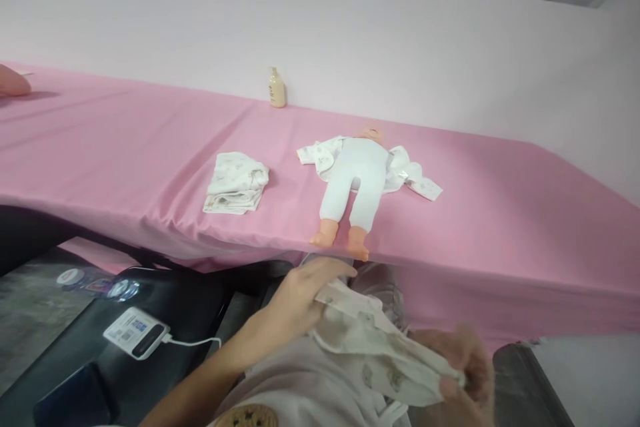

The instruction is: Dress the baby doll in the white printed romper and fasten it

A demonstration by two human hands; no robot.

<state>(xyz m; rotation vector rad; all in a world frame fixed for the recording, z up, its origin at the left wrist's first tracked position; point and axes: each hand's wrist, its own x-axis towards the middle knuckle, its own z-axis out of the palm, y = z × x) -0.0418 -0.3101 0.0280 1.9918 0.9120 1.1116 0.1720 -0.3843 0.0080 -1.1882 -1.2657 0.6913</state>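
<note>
Over my lap I hold a white baby garment (pixel 370 333) with a faint print, stretched between both hands. My left hand (pixel 305 290) is closed on its upper left end, the thumb mostly hidden. My right hand (pixel 463 373), slightly blurred, pinches the narrow end at the right. Ahead on the table lies a baby doll (pixel 357 180) in white leggings, its feet at the near edge. An open white baby top (pixel 323 153) spreads out under the doll, with sleeves to both sides. Left of the doll rests a folded pile of white printed cloth (pixel 235 180).
A pink cloth covers the long table (pixel 500 207). A cream pump bottle (pixel 277 88) stands by the wall. On a black chair (pixel 185 307) at left are a white power bank (pixel 136 332) with a cable, a dark phone (pixel 75 400) and a plastic bottle (pixel 97 283).
</note>
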